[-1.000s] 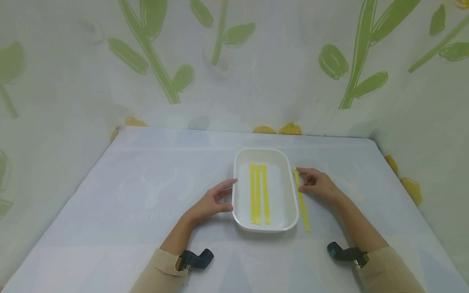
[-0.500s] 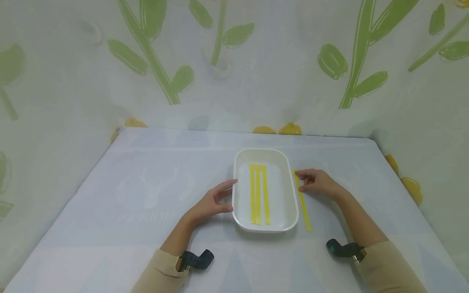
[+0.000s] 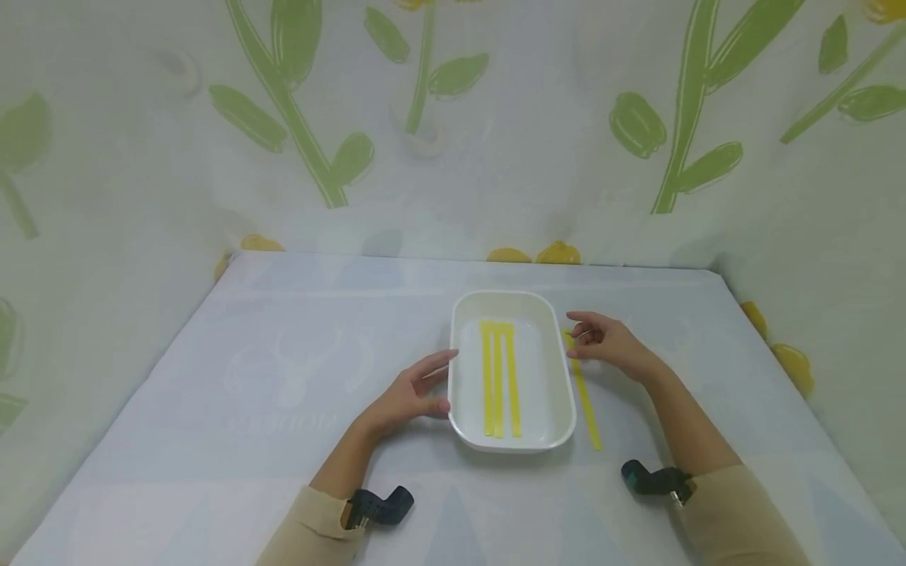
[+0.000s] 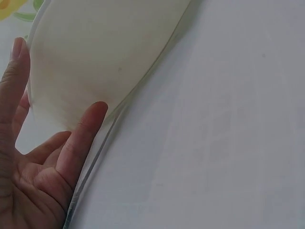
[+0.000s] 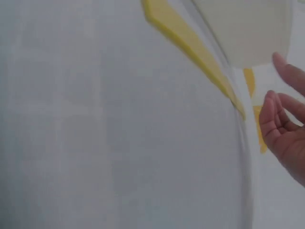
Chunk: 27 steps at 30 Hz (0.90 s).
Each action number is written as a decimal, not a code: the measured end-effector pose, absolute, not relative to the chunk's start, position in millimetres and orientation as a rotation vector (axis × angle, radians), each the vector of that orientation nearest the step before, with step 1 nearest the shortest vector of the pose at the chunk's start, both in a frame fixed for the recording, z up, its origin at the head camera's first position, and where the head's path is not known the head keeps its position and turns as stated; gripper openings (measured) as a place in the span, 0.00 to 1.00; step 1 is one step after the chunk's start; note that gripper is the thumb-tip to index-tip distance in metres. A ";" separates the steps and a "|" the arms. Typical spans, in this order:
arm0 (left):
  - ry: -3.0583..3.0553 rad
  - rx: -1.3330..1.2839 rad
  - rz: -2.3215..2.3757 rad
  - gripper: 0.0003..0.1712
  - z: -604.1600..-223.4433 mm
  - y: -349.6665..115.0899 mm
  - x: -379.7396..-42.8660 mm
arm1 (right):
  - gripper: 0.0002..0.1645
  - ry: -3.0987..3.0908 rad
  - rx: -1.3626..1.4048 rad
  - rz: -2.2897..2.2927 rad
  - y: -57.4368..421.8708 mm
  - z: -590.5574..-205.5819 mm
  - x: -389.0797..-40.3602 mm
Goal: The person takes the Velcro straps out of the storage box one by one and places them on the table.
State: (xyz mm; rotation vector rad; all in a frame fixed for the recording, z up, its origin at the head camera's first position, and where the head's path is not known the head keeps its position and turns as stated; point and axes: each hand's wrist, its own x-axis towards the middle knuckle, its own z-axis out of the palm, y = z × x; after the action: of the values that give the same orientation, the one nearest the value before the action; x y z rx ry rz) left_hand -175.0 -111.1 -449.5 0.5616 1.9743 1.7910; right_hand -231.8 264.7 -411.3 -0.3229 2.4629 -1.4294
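Observation:
A white rectangular tray stands on the table. Inside it, 3 yellow strips lie lengthwise side by side. My left hand touches the tray's left wall with its fingers and thumb extended; in the left wrist view the thumb of that hand lies against the wall. Another yellow strip lies on the table just right of the tray. Over its far end is my right hand, index finger extended and other fingers loosely curled. In the right wrist view this hand appears apart from the strip.
A pale patterned cloth covers the table. Behind and beside it hang light sheets printed with green leaves and stems. A dark device sits on the left wrist, and a similar device on the right.
My right hand was touching the loose strip's far end; its index finger has since lifted and straightened. The strip's far end shifted slightly left. My left hand stayed at the tray.

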 end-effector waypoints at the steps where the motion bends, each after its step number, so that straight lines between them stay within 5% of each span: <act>1: 1.970 0.560 1.791 0.49 -449.5 -110.9 -175.1 | 0.44 2.464 -0.318 -1.424 262.9 -408.7 -232.4; 27: 1.961 0.533 1.777 0.50 -449.1 -111.5 -176.9 | 0.43 2.366 -0.534 -1.259 234.9 -337.3 -244.5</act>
State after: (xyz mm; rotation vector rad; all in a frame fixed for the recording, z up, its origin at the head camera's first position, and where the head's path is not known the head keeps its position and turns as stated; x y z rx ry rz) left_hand -176.9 -111.5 -449.1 0.5327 1.9610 1.7768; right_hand -244.5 234.9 -337.3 -0.5339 2.3657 -1.2588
